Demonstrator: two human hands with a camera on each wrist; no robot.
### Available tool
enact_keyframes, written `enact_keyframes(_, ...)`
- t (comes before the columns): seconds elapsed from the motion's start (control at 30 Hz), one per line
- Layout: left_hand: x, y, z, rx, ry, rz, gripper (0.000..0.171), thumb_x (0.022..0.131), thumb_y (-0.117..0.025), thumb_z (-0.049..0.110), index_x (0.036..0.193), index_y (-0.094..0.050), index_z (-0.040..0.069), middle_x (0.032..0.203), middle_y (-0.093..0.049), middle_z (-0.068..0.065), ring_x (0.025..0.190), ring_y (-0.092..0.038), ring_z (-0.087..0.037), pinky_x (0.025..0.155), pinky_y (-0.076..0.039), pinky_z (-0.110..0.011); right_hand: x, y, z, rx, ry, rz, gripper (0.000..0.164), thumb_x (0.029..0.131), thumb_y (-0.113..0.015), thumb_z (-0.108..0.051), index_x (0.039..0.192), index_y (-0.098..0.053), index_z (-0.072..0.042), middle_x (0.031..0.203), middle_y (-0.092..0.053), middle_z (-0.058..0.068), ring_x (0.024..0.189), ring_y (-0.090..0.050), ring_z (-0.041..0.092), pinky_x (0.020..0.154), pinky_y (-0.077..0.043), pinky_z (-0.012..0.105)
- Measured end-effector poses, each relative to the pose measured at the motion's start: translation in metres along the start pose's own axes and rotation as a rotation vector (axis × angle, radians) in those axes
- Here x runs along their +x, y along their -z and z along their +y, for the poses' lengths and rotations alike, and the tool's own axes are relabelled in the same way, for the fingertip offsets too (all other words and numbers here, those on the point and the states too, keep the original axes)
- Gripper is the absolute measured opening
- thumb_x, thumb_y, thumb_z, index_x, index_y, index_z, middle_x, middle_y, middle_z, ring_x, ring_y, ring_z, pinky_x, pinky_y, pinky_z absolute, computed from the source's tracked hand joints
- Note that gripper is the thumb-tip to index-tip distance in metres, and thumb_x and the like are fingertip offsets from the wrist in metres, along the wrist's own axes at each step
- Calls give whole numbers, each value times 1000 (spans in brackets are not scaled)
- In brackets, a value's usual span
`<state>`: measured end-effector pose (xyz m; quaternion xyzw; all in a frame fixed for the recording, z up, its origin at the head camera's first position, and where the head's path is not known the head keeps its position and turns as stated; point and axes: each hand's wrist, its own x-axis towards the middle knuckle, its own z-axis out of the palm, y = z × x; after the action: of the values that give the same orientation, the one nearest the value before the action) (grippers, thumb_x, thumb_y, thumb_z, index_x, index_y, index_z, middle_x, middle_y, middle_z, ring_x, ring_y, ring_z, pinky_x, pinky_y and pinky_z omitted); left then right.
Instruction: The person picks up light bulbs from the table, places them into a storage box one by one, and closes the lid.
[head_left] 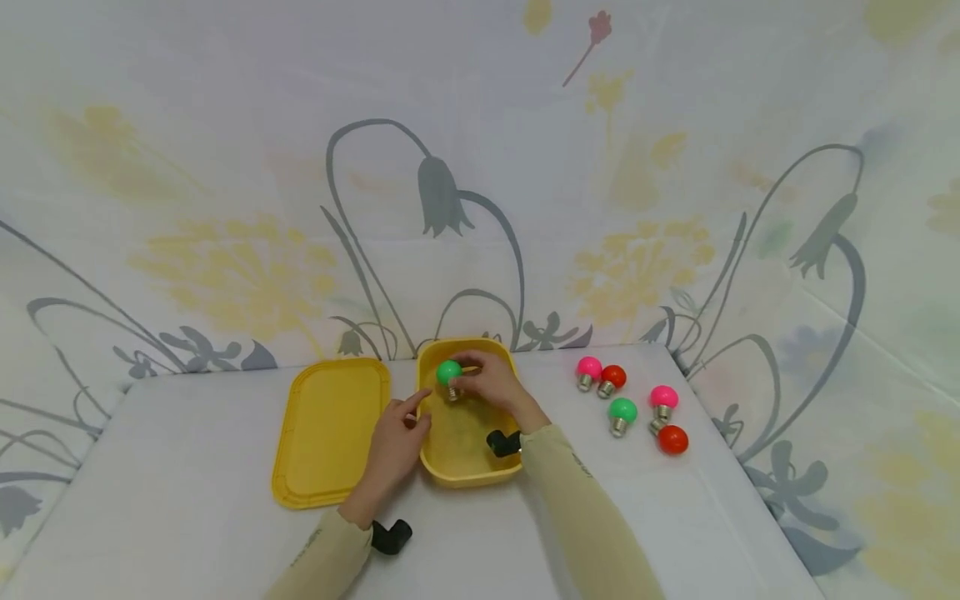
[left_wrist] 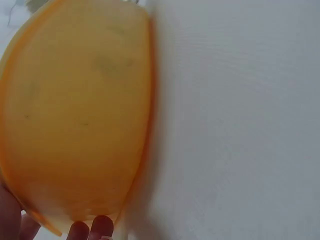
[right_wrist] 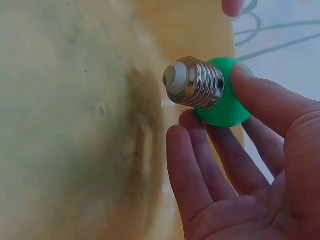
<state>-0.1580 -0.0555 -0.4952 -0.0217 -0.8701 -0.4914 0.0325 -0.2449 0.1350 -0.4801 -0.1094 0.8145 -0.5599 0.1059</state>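
My right hand [head_left: 492, 382] pinches a green light bulb [head_left: 449, 372] by its round globe, over the far part of a deep yellow container [head_left: 471, 481]. In the right wrist view the bulb's silver screw base [right_wrist: 200, 82] points away from the palm, with the thumb on one side and fingers below. At the container's left side, my left hand [head_left: 393, 442] holds the rim, its index finger reaching over the edge. The left wrist view shows its fingertips [left_wrist: 101, 226] against the container's outer wall [left_wrist: 85, 110].
A flat yellow lid [head_left: 330, 433] lies left of the container. To the right, loose bulbs rest on the white table: pink bulbs [head_left: 588, 368], red bulbs [head_left: 673, 440] and another green bulb [head_left: 622, 411]. A flower-patterned cloth [head_left: 480, 275] hangs behind the table.
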Motion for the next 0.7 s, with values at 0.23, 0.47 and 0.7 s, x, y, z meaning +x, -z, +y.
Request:
enact_keyframes(0.23,4,5,0,36,-21,-4,37,94,-64,14,130,-67,15,92,-52,-6,79,-53,-20,68,-45,-31,5,0,0,-11,15,-4,40,88,-75,-11,126,-64,-2,121,-65,14,101,-67,27,85,-55,35)
enact_keyframes(0.47,5,1,-3,16,-17,-12,36,95,-63,14,131,-66,16,92,-50,-6,81,-51,-20,69,-44,-32,5,0,2,-29,4,16,39,87,-77,-10,123,-65,-2,119,-65,14,99,-68,27,87,-54,37)
enact_keyframes(0.7,1,-1,-5,-3,9,3,37,95,-63,14,132,-65,15,92,-48,-6,82,-50,-21,69,-43,-32,5,-3,5,-81,-2,-5,38,87,-76,-8,123,-65,-1,120,-65,15,102,-67,28,86,-54,37)
